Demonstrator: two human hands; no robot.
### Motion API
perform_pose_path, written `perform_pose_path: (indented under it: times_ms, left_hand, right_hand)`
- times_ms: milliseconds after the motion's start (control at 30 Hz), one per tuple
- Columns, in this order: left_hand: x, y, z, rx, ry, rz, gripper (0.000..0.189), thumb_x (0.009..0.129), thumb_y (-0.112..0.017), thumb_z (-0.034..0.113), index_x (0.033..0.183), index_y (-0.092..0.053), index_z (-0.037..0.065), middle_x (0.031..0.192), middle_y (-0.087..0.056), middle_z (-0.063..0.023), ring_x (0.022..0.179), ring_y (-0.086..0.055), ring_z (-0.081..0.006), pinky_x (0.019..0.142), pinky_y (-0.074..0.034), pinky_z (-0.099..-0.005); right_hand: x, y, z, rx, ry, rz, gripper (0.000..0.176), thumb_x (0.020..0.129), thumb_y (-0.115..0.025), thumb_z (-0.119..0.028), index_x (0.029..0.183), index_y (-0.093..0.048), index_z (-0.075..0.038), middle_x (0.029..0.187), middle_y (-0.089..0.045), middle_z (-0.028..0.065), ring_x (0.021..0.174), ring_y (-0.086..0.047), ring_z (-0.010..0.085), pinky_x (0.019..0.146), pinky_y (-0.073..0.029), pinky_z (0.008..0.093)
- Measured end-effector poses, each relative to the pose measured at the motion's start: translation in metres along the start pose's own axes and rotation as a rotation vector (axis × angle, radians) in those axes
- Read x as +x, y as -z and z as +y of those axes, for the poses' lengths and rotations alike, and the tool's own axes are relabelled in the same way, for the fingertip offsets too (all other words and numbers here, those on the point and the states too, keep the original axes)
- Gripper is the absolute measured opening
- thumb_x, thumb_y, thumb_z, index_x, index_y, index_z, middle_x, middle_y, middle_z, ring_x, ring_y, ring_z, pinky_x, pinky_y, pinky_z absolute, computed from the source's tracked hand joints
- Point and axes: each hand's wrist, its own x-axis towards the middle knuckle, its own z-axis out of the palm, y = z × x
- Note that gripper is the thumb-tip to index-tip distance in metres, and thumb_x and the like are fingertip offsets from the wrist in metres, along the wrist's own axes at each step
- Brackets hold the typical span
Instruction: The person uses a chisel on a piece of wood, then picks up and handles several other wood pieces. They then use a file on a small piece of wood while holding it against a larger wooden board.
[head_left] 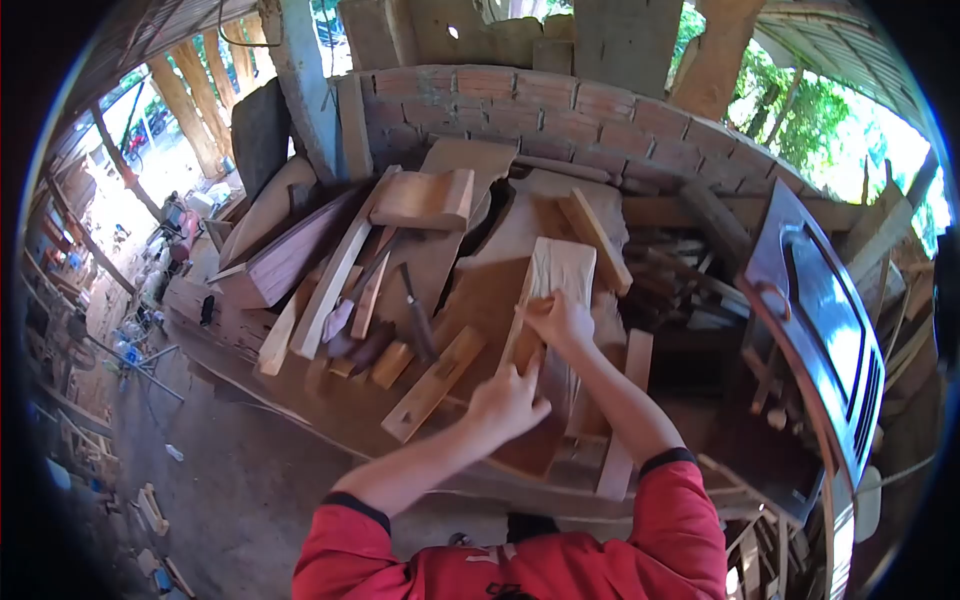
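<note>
On the workbench (400, 440) lies a thick pale wood block (562, 268), its far end pointing at the brick wall. My right hand (560, 322) is closed on the upper end of a small wood piece (522, 345), at the block's left edge. Lower and to the left, my left hand (507, 402) has its fingers bent around the near end of the same piece. A flat wooden bar with a slot (434, 384) rests to the left of my left hand. Further left lie a chisel (418, 318) and several short wood pieces (392, 364).
Long boards (335, 285) and a curved wood block (422, 198) lie at the back left. A brick wall (560, 110) stands behind the bench. At the right leans a dark glossy panel (825, 320), with stacked scrap wood (690, 275) beside it.
</note>
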Motion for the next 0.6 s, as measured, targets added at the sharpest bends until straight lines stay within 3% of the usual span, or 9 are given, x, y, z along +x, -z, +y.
perform_pose_path:
  times_ms: [167,300,433,600]
  left_hand:
    - [-0.127,-0.012,0.014,-0.07,-0.024,0.043,0.066,0.073,-0.057,0.037,0.131,-0.041,0.009,0.079,-0.053,-0.0225,0.061,-0.06,-0.0363,0.054,-0.052,-0.0432]
    - [-0.172,-0.005,0.015,-0.087,-0.077,0.006,0.064,0.073,-0.057,0.035,0.129,-0.044,0.008,0.076,-0.052,-0.021,0.054,-0.059,-0.0345,0.049,-0.051,-0.0431]
    - [-0.156,0.003,0.012,-0.124,-0.084,-0.032,0.063,0.074,-0.057,0.035,0.128,-0.045,0.005,0.076,-0.052,-0.0213,0.056,-0.059,-0.0345,0.052,-0.052,-0.0417]
    - [-0.052,0.004,0.0,-0.081,-0.051,-0.02,0.065,0.074,-0.056,0.037,0.128,-0.045,0.004,0.08,-0.054,-0.0222,0.062,-0.061,-0.0355,0.056,-0.052,-0.042]
  right_hand:
    - [-0.126,0.005,-0.019,-0.067,-0.018,-0.071,0.066,0.065,-0.065,-0.06,0.101,-0.055,-0.005,0.082,-0.065,0.0177,0.08,-0.064,0.0329,0.07,-0.05,0.0416]
    - [-0.177,0.005,-0.025,-0.056,-0.092,-0.044,0.067,0.065,-0.065,-0.061,0.102,-0.055,-0.005,0.083,-0.065,0.0177,0.079,-0.064,0.0336,0.069,-0.05,0.0407]
    - [-0.16,0.006,-0.027,-0.091,-0.121,-0.061,0.068,0.064,-0.066,-0.059,0.104,-0.053,-0.004,0.083,-0.065,0.0176,0.081,-0.064,0.0319,0.07,-0.05,0.0413]
    - [-0.055,-0.002,-0.015,-0.094,-0.087,-0.077,0.069,0.063,-0.066,-0.061,0.103,-0.056,-0.005,0.086,-0.065,0.0173,0.084,-0.063,0.0331,0.073,-0.05,0.0395]
